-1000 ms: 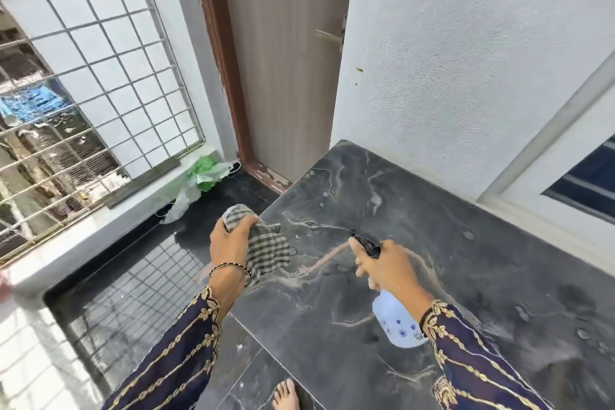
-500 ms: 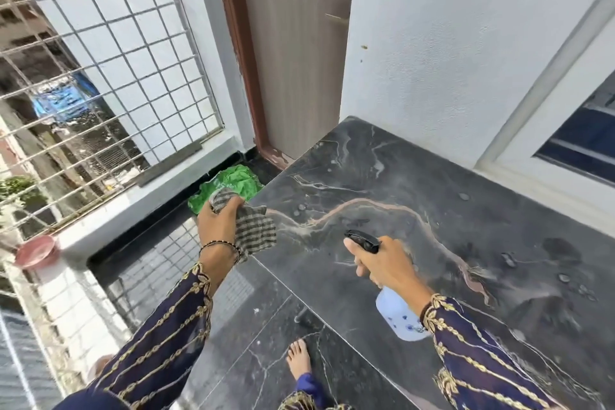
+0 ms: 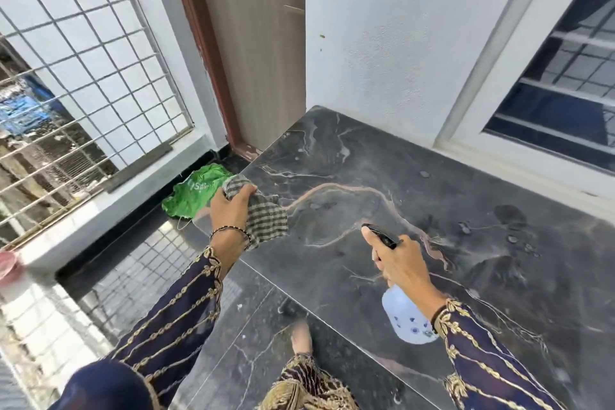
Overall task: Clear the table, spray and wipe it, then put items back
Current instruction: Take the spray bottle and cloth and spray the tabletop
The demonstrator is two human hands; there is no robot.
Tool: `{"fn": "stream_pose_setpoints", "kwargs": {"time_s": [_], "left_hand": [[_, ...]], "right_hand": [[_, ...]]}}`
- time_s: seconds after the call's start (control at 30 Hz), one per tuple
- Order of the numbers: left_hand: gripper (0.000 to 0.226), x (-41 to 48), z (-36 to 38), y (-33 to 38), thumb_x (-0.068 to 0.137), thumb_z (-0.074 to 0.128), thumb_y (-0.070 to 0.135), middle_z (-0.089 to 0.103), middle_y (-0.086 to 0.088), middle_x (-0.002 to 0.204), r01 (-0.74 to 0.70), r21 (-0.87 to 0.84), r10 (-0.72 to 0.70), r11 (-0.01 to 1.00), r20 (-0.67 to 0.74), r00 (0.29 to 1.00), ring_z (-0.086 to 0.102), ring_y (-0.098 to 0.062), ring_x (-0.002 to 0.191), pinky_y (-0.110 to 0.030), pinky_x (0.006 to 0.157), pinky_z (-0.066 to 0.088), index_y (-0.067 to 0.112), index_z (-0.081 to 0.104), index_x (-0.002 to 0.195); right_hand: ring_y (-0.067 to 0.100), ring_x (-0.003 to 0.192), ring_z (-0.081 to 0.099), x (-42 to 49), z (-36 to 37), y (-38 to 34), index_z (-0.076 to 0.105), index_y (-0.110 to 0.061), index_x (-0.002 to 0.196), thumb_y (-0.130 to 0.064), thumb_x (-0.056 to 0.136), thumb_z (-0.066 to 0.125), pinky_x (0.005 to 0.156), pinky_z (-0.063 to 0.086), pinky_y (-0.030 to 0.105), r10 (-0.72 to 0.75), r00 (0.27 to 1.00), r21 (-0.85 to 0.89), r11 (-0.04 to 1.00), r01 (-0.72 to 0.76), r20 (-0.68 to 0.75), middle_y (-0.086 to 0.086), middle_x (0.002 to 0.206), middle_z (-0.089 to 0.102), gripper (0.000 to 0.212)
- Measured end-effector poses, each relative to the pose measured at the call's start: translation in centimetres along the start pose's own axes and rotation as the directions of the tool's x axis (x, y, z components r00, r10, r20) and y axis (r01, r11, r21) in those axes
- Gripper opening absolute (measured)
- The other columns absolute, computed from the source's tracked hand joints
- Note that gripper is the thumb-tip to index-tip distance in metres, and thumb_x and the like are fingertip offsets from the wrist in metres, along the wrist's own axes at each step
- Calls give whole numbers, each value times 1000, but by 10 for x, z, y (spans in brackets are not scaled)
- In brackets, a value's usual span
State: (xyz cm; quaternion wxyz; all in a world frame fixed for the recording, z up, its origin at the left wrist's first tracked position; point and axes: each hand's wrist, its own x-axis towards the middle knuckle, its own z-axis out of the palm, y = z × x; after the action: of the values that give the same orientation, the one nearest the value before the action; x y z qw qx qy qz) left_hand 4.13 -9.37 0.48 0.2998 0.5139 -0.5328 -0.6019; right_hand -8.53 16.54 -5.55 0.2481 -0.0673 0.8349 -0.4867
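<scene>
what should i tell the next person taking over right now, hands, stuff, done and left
Left hand: shut on the checked cloth, at the left edge of the marble table.
Right hand: shut on the spray bottle, nozzle aimed out over the tabletop.
Done: no items on the table in view; a few droplets show toward the right side.
Left: finish spraying, wipe the whole top, then put the items back. Those items are not in view. A green bag lies on the floor past the table's corner.

White textured wall (image 3: pixel 382 43), wood door (image 3: pixel 253 43), grilled window (image 3: pixel 83 76) w/ daylight, dark tile floor (image 3: pixel 139 260)
</scene>
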Motion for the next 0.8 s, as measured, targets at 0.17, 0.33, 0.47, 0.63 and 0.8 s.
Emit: {"fn": "stream_pose_setpoints", "kwargs": {"time_s": [0.17, 0.33, 0.47, 0.63, 0.8], "left_hand": [[27, 7, 39, -1, 75, 73, 23, 72, -14, 99, 25, 10, -26, 1000, 88, 996, 69, -30, 91, -49, 89, 55, 9, 66, 96], [39, 24, 82, 2, 63, 74, 34, 74, -11, 97, 101, 20, -103, 995, 161, 982, 70, -30, 92, -51, 88, 56, 13, 67, 96], [44, 40, 115, 3, 57, 75, 37, 73, -12, 99, 120, 16, -121, 993, 208, 971, 71, -30, 88, -51, 85, 58, 17, 68, 96], [38, 57, 145, 0, 59, 76, 37, 74, -11, 94, 126, 46, -134, 991, 241, 961, 71, -31, 87, -53, 86, 57, 19, 68, 91], [31, 64, 163, -7, 66, 77, 31, 75, -10, 91, 131, 55, -142, 990, 282, 949, 72, -25, 80, -40, 72, 60, 17, 69, 93]], "right_hand": [[22, 41, 62, 26, -21, 1, 77, -12, 80, -64, 81, 72, 32, 40, 23, 39, 999, 30, 999, -38, -34, 2, 59, 73, 53], [26, 36, 62, 64, -39, -8, 74, -8, 71, -68, 81, 71, 38, 46, 27, 63, 993, -4, 998, -64, -101, 2, 60, 75, 61], [20, 30, 52, 104, -42, -22, 66, 0, 62, -71, 76, 72, 35, 43, 25, 104, 960, 28, 995, -100, -260, 4, 43, 61, 72], [17, 31, 53, 156, -53, -44, 71, 1, 79, -64, 82, 72, 36, 42, 23, 156, 966, 145, 981, -128, -205, 5, 58, 73, 65], [21, 34, 56, 189, -63, -59, 69, -5, 82, -61, 86, 67, 38, 42, 25, 88, 972, 180, 982, -49, -216, 6, 74, 77, 56]]}}
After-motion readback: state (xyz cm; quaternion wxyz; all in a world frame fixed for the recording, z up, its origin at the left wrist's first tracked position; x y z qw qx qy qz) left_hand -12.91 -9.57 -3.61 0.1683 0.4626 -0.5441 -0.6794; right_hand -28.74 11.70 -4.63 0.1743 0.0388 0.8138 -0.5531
